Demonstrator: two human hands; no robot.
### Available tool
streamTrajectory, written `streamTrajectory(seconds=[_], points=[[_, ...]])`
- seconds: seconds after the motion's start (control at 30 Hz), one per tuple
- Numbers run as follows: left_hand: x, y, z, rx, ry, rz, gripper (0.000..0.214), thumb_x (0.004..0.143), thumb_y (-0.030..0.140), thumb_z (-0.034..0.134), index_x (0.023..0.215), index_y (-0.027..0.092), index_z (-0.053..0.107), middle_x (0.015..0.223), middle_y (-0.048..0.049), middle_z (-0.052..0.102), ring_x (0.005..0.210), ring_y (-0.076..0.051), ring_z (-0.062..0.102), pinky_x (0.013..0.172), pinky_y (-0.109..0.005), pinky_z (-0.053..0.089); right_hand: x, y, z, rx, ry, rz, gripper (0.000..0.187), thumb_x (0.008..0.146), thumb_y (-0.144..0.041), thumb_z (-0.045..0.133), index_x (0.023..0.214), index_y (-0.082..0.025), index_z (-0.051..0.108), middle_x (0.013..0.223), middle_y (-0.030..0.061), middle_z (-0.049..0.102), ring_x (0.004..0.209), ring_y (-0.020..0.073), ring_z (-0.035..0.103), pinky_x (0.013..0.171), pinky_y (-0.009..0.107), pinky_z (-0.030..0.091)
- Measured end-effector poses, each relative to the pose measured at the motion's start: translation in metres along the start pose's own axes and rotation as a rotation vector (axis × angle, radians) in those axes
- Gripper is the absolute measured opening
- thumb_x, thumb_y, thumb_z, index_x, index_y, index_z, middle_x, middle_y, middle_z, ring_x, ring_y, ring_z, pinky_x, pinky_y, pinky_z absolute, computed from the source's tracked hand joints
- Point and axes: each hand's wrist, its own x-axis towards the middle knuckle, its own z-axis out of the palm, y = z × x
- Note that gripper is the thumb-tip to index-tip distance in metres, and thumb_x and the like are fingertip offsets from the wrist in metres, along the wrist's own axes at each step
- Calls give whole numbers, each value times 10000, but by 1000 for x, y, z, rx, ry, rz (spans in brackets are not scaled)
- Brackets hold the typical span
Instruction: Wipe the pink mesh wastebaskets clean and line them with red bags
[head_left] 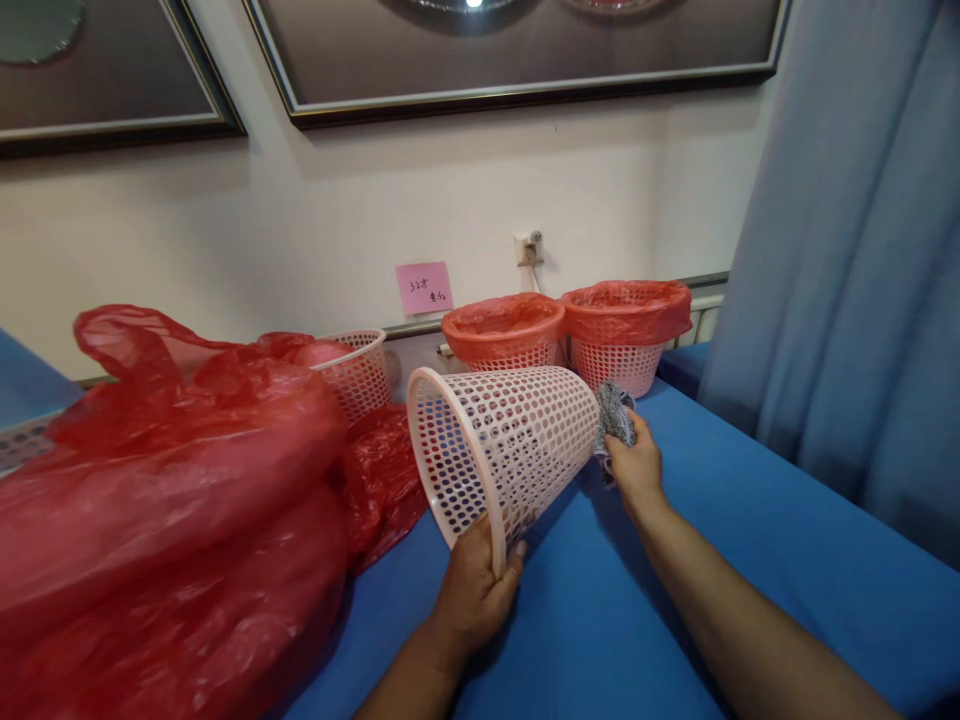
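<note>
Red plastic bag (187,530) is being given the near-left space, probably leaving both hands room. Pink basket (525,425) is being held sideways over the blue surface (795,510), mouth left, likely to expose the base. Rim is being gripped by left hand (474,585), thumb and fingers closed, presumably steadying it. Grey cloth (615,412) is being pinched at the base by right hand (639,462), fingers closed.

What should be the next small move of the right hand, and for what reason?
Probably the right hand should rub the cloth over the basket's narrow end: the cloth is bunched there, and the left hand grips the rim.
</note>
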Motion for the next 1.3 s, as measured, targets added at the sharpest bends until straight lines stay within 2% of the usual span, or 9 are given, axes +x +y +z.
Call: streamTrajectory(seconds=[0.1,0.23,0.37,0.5,0.63,0.77,0.9,1.07,1.3], points=[[2,2,-2,-3,16,2,415,1018,253,518,1410,233,652,1344,-120,723,1235,-287,683,1100,-450,534,-33,-23,-3,-45,-67,-411,515,816,-232,604,1327,-226,669,1358,120,632,1292,299,617,1143,535,480],[2,0,-1,-2,-3,37,364,982,289,550,1303,228,712,1241,-110,753,1105,-279,705,1055,-450,552,-88,-62,-20,-1,-381,-932,655,811,-103,575,1439,-290,585,1491,111,523,1358,291,579,1099,480,544],[0,-5,-1,12,-26,28,262,945,360,603,1088,227,778,1038,-94,786,933,-266,709,926,-413,600,-110,-75,-29,72,-528,-1149,728,783,-100,567,1487,-283,537,1480,115,509,1272,281,628,987,436,614],[2,-1,-2,25,-42,-10,371,986,272,538,1314,226,707,1293,-114,739,1242,-302,664,1138,-475,501,-75,-51,-16,-4,-303,-883,620,799,-104,568,1392,-280,617,1446,114,569,1336,292,596,1089,493,543],[4,4,-2,33,-55,-4,464,1002,218,508,1452,251,621,1437,-111,672,1319,-295,636,1160,-474,495,-14,-13,-5,-25,-22,-255,517,761,-235,615,1272,-206,691,1231,112,699,1173,298,673,1066,515,531],[3,2,0,46,-65,17,501,998,198,510,1491,253,580,1487,-112,635,1339,-296,623,1166,-479,495,13,6,-3,66,-3,225,628,678,-266,644,1293,-142,670,978,74,754,885,272,728,873,461,604],[5,2,0,99,-94,24,478,1007,205,488,1475,233,577,1447,-129,653,1336,-290,622,1163,-480,498,-14,-18,-6,-20,19,-216,520,776,-271,645,1289,-193,684,1232,109,702,1178,289,670,1102,507,502],[9,10,0,132,-200,45,373,943,181,547,1285,217,690,1250,-121,740,1228,-298,678,1093,-474,549,-82,-65,-25,46,-329,-919,622,811,-121,608,1415,-268,596,1444,119,560,1329,291,595,1088,466,540],[-10,17,-4,-135,46,-110,439,862,362,748,1278,241,678,1080,-75,781,984,-297,757,942,-451,629,-108,-89,-33,238,-548,-1174,688,765,-128,577,1442,-245,564,1294,118,577,1013,233,674,796,364,628]])
